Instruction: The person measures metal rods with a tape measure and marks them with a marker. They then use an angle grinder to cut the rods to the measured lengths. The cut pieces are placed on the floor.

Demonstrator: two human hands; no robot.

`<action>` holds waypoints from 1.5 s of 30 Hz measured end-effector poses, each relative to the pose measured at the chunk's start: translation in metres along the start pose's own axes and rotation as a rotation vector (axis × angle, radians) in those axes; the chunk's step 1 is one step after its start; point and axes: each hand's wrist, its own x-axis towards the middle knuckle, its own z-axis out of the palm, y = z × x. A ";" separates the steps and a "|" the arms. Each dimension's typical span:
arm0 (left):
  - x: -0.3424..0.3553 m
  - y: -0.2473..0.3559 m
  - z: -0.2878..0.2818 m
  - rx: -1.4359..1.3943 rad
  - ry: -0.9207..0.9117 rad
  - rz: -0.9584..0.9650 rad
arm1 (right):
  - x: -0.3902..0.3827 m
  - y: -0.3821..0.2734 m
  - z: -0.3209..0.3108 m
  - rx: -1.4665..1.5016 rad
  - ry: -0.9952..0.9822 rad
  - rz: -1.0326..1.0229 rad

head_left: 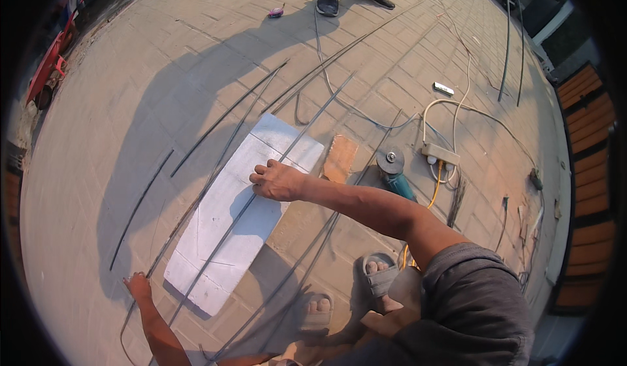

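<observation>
A white board [225, 261] with dark pencil-like lines lies on the paving in front of me. Across it runs a long thin steel rod [313, 119]. My right hand [279, 180] is closed over this rod near the board's middle, fingers curled. Further left and nearer to me, my left hand [138, 286] has its fingers closed at another long steel rod [179, 230], which passes along the board's left edge. The exact grip of its fingertips is small and partly hidden. Right of the board rests an angle grinder [400, 186], its disc facing up.
Loose rods [140, 210] lie left of the board. A reddish tile piece [340, 159] sits beside it. At right are a power strip [439, 152] with looping cables and a small white object [443, 89]. Another person's shoes [328, 1] stand at the far side; a red wheelbarrow [51, 65] is far left.
</observation>
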 end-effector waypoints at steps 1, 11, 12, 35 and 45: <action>0.000 -0.002 -0.002 0.005 -0.015 0.004 | 0.001 0.000 0.004 0.024 0.007 -0.002; 0.024 0.081 -0.107 -0.504 0.094 0.121 | -0.006 0.002 0.005 0.014 -0.065 0.041; 0.028 0.089 -0.114 -0.544 0.127 0.144 | -0.006 0.001 0.004 0.029 -0.069 0.046; -0.014 0.076 -0.160 -0.270 0.501 0.311 | 0.011 -0.041 -0.022 0.053 0.062 -0.102; -0.113 -0.033 -0.041 -0.188 0.213 0.113 | 0.096 -0.188 0.006 0.271 0.041 -0.333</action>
